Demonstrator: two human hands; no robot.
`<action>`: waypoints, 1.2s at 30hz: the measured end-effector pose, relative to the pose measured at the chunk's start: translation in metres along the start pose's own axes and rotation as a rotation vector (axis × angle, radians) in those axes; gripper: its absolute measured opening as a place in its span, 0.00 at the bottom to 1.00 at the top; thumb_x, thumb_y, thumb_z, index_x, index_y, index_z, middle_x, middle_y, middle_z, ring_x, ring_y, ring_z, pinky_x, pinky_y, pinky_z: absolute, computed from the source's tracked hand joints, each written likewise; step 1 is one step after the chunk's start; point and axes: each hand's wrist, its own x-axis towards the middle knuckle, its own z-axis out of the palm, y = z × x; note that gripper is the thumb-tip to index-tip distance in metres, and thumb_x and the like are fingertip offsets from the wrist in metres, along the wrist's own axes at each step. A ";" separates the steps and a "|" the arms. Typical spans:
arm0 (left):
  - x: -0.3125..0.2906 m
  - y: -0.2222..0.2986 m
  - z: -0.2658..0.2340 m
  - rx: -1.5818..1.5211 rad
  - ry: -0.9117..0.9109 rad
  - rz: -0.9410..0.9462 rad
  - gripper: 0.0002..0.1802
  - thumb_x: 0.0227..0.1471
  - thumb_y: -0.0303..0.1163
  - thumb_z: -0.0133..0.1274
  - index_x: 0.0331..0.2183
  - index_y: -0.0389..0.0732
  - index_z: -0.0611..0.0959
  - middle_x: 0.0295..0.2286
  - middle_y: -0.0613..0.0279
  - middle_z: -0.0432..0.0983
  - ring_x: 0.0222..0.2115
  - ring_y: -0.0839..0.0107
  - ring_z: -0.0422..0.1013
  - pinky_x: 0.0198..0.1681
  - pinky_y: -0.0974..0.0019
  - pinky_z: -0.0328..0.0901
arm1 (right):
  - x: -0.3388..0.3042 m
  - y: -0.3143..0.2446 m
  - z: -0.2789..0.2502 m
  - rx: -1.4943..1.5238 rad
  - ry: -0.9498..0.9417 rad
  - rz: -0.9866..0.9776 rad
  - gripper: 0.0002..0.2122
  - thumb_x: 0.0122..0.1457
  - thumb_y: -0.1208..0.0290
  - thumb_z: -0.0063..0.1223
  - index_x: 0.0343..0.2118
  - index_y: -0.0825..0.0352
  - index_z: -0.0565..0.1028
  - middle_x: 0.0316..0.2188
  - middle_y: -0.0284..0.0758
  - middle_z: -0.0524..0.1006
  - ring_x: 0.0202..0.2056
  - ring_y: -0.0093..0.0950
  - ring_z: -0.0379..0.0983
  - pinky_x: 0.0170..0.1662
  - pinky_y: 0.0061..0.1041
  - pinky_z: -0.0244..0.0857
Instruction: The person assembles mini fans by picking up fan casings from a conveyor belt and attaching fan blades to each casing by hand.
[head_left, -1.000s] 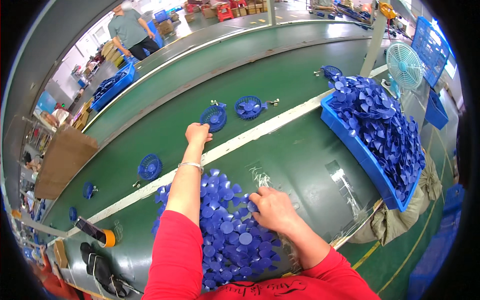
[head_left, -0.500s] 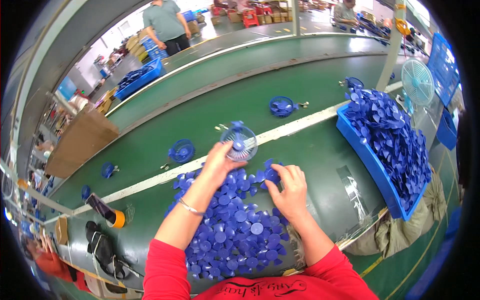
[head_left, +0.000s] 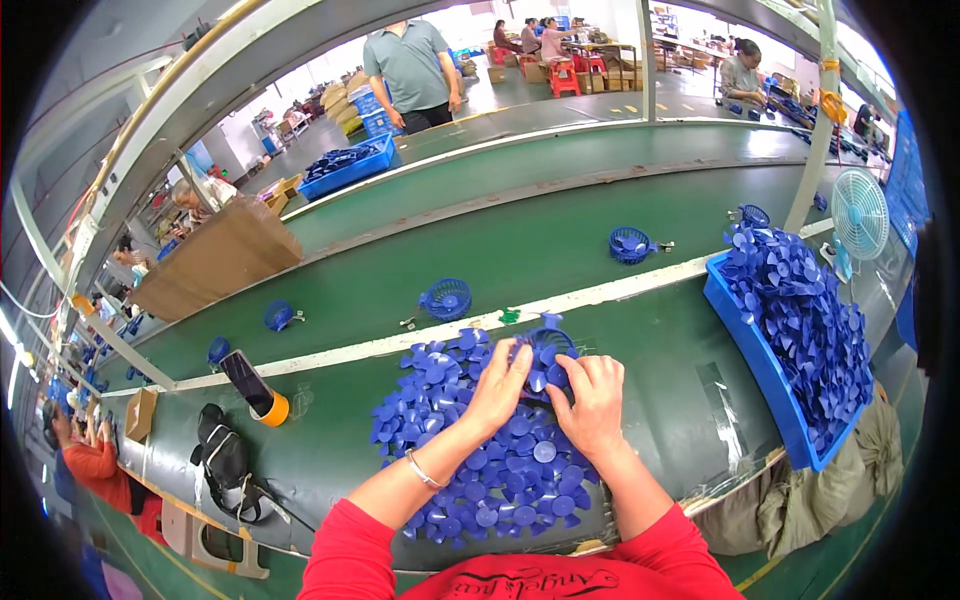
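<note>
My left hand (head_left: 497, 388) grips the side of a round blue fan housing (head_left: 553, 340), an open slatted cup. Just to its right, my right hand (head_left: 592, 402) pinches a small blue fan blade (head_left: 541, 374) at the housing's near opening. Blade and housing overlap; whether the blade is seated, I cannot tell. Beneath both hands spreads a pile of loose blue fan blades (head_left: 490, 490) on the green bench. Beyond the white strip, another blue housing (head_left: 446, 299) with a short lead lies on the green belt.
A blue crate (head_left: 745, 350) heaped with blades stands at the right, near a pale-blue fan (head_left: 860, 212). Leftward are a phone (head_left: 246, 382) leaning on an orange tape roll (head_left: 273, 409) and a black bag (head_left: 225, 462). Another housing (head_left: 629, 244) lies farther up the belt.
The housing in my left hand has come down toward my right hand, and the blade now meets it. My view has shifted, so the surroundings appear lower and farther right.
</note>
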 end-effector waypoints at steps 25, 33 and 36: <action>-0.005 -0.004 0.014 0.268 0.113 0.147 0.20 0.36 0.32 0.62 0.33 0.32 0.75 0.29 0.50 0.76 0.30 0.65 0.73 0.35 0.66 0.65 | -0.004 0.005 0.011 0.420 -0.160 0.566 0.25 0.33 0.68 0.67 0.37 0.71 0.72 0.31 0.42 0.76 0.34 0.33 0.74 0.39 0.29 0.67; 0.077 -0.014 -0.018 0.210 0.044 0.017 0.28 0.46 0.46 0.55 0.40 0.30 0.73 0.34 0.52 0.74 0.34 0.67 0.71 0.38 0.66 0.66 | 0.041 0.051 0.033 0.894 -0.076 0.878 0.25 0.41 0.73 0.65 0.42 0.75 0.67 0.25 0.35 0.74 0.26 0.21 0.71 0.26 0.18 0.67; 0.117 -0.015 -0.046 0.378 0.134 -0.008 0.22 0.45 0.45 0.54 0.31 0.33 0.80 0.25 0.54 0.78 0.26 0.65 0.75 0.34 0.66 0.68 | 0.041 0.083 0.035 0.587 -0.002 0.795 0.25 0.45 0.76 0.59 0.47 0.75 0.64 0.33 0.38 0.72 0.31 0.24 0.72 0.30 0.20 0.68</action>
